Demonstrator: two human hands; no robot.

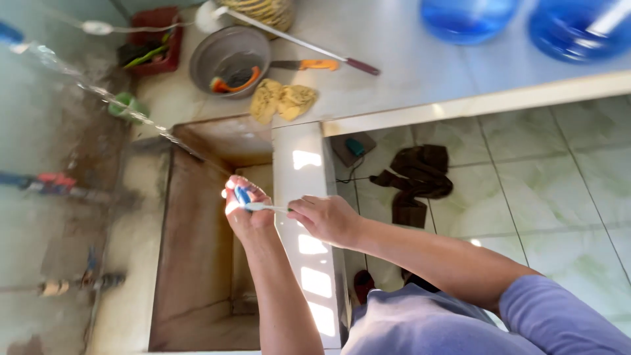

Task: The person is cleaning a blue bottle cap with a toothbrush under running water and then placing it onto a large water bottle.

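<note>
Hands meet over the tiled rim (303,172) of a brown sink basin (197,263): the left hand (246,209) is curled round a small blue-and-white object (242,195), too small to identify, while the right hand (325,219) pinches the white handle of a toothbrush (263,207) whose head touches that object. Both hover just above the basin's right wall. Well beyond them on the counter (394,52) lie a grey metal bowl (227,56), yellow sponges (284,100) and an orange-handled knife (309,65). Dark cloth (414,177) sits on the floor tiles (559,197) to the right.
</note>
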